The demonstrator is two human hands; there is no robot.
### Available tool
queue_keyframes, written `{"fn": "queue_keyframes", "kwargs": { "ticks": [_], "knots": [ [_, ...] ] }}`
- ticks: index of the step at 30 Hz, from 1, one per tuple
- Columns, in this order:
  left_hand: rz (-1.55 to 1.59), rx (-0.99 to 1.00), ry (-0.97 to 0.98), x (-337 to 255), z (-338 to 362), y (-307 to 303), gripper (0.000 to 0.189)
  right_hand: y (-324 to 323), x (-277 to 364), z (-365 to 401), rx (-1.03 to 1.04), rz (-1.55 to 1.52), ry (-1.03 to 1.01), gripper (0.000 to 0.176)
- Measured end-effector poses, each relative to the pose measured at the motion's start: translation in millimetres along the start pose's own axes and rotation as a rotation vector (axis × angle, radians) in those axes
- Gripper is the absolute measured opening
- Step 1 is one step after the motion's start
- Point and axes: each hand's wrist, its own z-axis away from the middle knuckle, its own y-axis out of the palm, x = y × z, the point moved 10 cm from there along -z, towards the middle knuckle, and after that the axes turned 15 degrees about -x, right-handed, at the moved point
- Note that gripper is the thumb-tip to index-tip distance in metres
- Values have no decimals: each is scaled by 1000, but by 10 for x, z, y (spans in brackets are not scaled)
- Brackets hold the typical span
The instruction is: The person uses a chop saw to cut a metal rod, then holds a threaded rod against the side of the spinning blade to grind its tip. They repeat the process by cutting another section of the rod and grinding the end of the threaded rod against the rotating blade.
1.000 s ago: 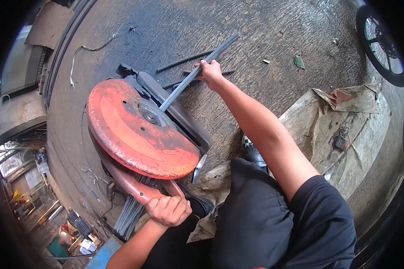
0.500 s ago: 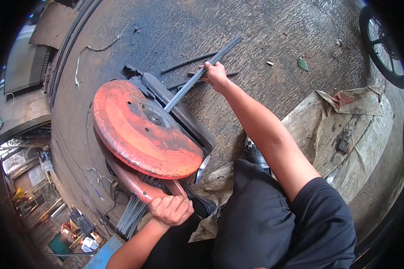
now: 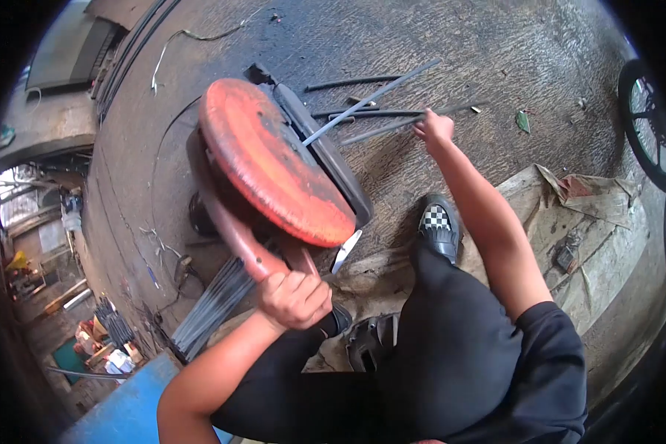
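Note:
My left hand (image 3: 294, 299) is wrapped around the worn red handle of a cut-off saw (image 3: 266, 159) with a round, scuffed red guard. A grey metal bar (image 3: 377, 100) slants from the saw's dark bed out to the upper right. Out to the right of the saw, my right hand (image 3: 434, 132) is closed on a thin grey metal rod (image 3: 383, 132), which points toward the saw and is blurred at its far end. Dark bars (image 3: 370, 113) lie on the floor beside it. The blade is mostly hidden by the guard.
A bundle of grey rods (image 3: 214, 307) lies left of my knee. My checkered shoe (image 3: 436, 226) rests by a dirty cloth sheet (image 3: 525, 222). A black spoked wheel (image 3: 647, 122) stands at right; a blue surface (image 3: 122, 403) is at lower left.
My right hand has let go of the slanting bar and moved right and down onto a thin rod. The guard now shows more edge-on. My left hand stays on the handle.

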Motion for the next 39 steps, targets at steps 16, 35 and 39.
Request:
{"fn": "queue_keyframes", "kwargs": {
  "ticks": [16,35,39],
  "knots": [
    [199,-245,213,18,123,-397,19,-700,-1290,3824,1259,1983,-688,45],
    [355,-438,-113,1135,-570,-1577,29,-176,-2330,2894,442,743,231,22],
    [289,-504,-179,1257,-598,-1720,25,-207,-2414,2895,555,805,363,18]
  ]
}}
